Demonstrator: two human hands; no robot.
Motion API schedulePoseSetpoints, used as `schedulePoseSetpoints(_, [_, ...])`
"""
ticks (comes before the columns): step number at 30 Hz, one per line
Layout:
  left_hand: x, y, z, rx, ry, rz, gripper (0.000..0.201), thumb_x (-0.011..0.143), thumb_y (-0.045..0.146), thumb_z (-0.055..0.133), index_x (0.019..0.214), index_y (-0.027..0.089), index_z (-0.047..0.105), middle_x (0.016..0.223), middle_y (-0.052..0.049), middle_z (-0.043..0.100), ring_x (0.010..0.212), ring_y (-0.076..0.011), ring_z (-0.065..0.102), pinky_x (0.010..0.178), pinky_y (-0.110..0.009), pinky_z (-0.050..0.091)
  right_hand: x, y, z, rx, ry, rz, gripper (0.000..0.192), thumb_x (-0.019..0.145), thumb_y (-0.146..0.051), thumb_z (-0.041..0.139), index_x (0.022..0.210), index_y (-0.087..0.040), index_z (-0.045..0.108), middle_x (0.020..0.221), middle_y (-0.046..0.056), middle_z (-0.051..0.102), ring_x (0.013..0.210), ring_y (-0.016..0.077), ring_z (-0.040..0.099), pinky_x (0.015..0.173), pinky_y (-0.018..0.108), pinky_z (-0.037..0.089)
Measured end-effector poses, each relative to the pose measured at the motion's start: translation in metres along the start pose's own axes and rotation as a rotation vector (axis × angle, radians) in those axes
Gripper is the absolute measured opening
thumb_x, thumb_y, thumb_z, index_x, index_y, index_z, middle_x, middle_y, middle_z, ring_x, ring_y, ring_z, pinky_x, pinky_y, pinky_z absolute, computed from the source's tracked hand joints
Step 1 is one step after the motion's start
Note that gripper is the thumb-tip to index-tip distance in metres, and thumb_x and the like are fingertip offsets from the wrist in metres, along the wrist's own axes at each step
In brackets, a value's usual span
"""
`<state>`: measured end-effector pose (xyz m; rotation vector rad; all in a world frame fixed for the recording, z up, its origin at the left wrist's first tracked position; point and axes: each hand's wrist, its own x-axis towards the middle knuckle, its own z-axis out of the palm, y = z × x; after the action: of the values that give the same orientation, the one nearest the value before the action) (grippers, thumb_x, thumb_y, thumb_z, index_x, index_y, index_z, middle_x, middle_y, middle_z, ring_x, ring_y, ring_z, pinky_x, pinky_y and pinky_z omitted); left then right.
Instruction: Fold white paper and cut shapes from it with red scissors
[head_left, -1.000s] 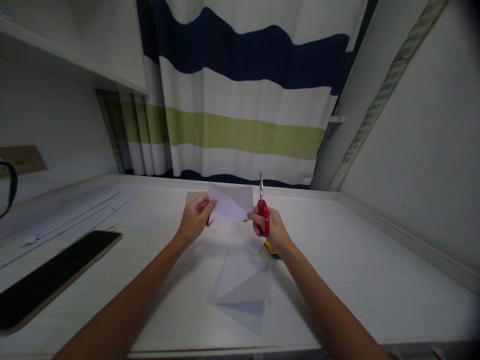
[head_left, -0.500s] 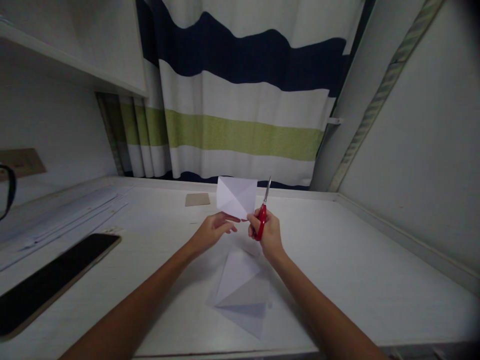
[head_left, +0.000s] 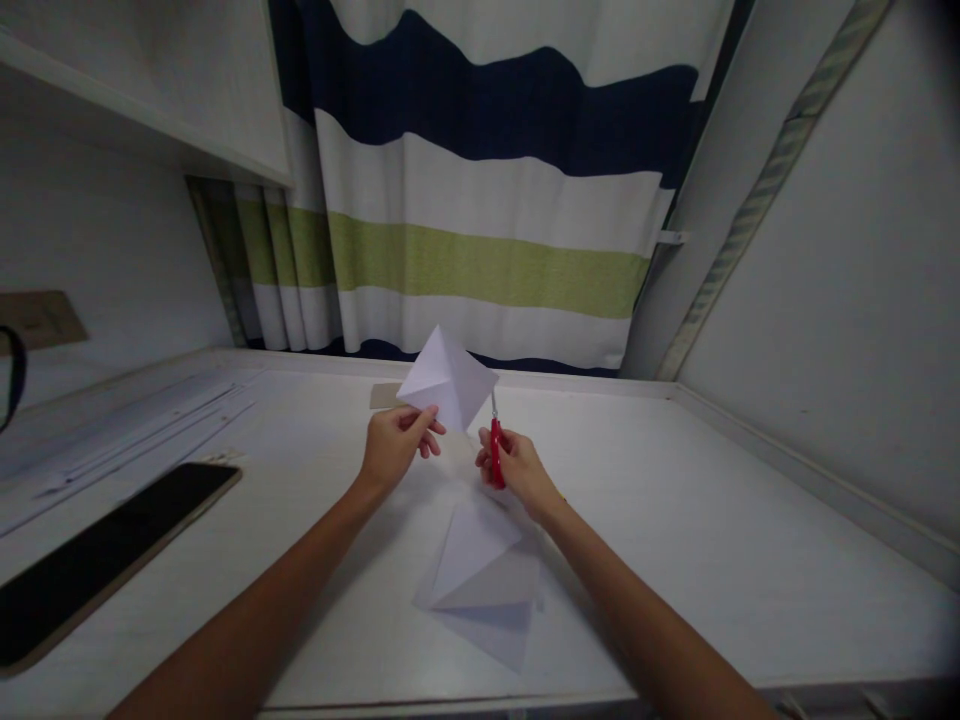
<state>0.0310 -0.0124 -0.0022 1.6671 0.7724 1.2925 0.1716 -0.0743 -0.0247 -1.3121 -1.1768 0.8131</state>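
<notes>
My left hand (head_left: pixel 400 445) pinches the lower left edge of a creased white sheet of paper (head_left: pixel 454 378), which is raised above the table and turned corner-up. In my right hand (head_left: pixel 517 465) is a pair of red-handled scissors (head_left: pixel 496 450), its blades pointing up and away. The blades look shut and stand close to the right corner of the sheet; whether they touch it I cannot tell. Below both hands, more folded white paper (head_left: pixel 484 570) lies on the table between my forearms.
A black phone (head_left: pixel 112 560) rests on the white table (head_left: pixel 675 560) at the left. Behind it lie long white strips or sheets (head_left: pixel 157 435). A small brown card (head_left: pixel 384 397) is partly behind the raised paper. A striped curtain (head_left: pixel 480 270) hangs at the back.
The raised sheet has passed from my right hand's fingers to my left hand, shifting left and turning corner-up. My right hand with the scissors has moved slightly left and lower.
</notes>
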Motion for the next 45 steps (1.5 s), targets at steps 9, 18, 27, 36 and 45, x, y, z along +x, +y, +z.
schedulePoseSetpoints(9, [0.011, -0.003, -0.015, 0.104, 0.138, 0.031, 0.025, 0.066, 0.032, 0.053, 0.051, 0.012, 0.052, 0.04, 0.001, 0.052, 0.028, -0.0061, 0.043, 0.029, -0.017, 0.031, 0.008, 0.013, -0.016, -0.47, 0.177, -0.152, 0.01, 0.062, -0.025, 0.054, 0.066, -0.016, 0.053, 0.063, 0.004, 0.055, 0.064, 0.0174, 0.05, 0.063, 0.03, 0.037])
schedulePoseSetpoints(18, [0.011, -0.007, -0.019, 0.278, 0.18, 0.06, 0.029, 0.07, 0.034, 0.046, 0.049, 0.014, 0.049, 0.036, 0.003, 0.048, 0.027, -0.0066, 0.043, 0.03, -0.017, 0.031, 0.013, 0.024, -0.012, -0.416, 0.158, -0.26, 0.029, 0.067, -0.029, 0.05, 0.091, -0.015, 0.042, 0.083, 0.008, 0.053, 0.078, 0.0188, 0.051, 0.071, 0.033, 0.039])
schedulePoseSetpoints(27, [0.009, -0.003, -0.02, 0.404, 0.194, 0.079, 0.029, 0.07, 0.033, 0.044, 0.047, 0.016, 0.05, 0.03, 0.005, 0.044, 0.026, -0.0076, 0.043, 0.032, -0.017, 0.033, 0.014, 0.026, -0.006, -0.233, 0.088, -0.198, 0.035, 0.062, -0.039, 0.056, 0.085, -0.018, 0.039, 0.075, 0.002, 0.048, 0.066, 0.0138, 0.047, 0.06, 0.026, 0.041])
schedulePoseSetpoints(36, [0.009, -0.003, -0.021, 0.431, 0.207, 0.086, 0.03, 0.069, 0.034, 0.043, 0.047, 0.016, 0.05, 0.029, 0.005, 0.045, 0.027, -0.008, 0.044, 0.034, -0.018, 0.034, 0.007, 0.019, -0.004, -0.277, 0.056, -0.199, 0.033, 0.062, -0.032, 0.056, 0.086, -0.017, 0.039, 0.073, 0.0, 0.046, 0.061, 0.0112, 0.044, 0.057, 0.025, 0.042])
schedulePoseSetpoints(45, [0.008, -0.003, -0.021, 0.446, 0.207, 0.105, 0.03, 0.07, 0.034, 0.042, 0.047, 0.017, 0.05, 0.029, 0.005, 0.045, 0.028, -0.0089, 0.045, 0.036, -0.019, 0.034, 0.004, 0.013, -0.003, -0.228, 0.081, -0.146, 0.037, 0.057, -0.029, 0.06, 0.085, -0.018, 0.039, 0.069, -0.002, 0.042, 0.054, 0.0096, 0.04, 0.047, 0.022, 0.039])
